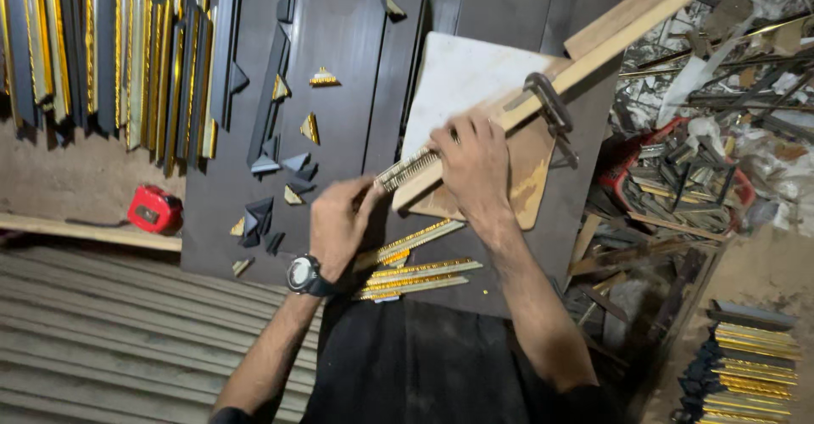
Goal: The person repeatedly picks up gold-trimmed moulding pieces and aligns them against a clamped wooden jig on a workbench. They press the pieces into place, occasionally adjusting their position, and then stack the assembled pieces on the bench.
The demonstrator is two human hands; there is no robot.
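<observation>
Both hands grasp 1 gold moulding strip (pixel 405 170): left hand (pixel 337 225) at its lower end, right hand (pixel 473 165) pressing it against the wooden fence (pixel 593 51) over the dark table (pixel 339 51).

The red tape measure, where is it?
In the head view, the red tape measure sits far left on a wooden ledge, below the standing gold frame mouldings.
</observation>
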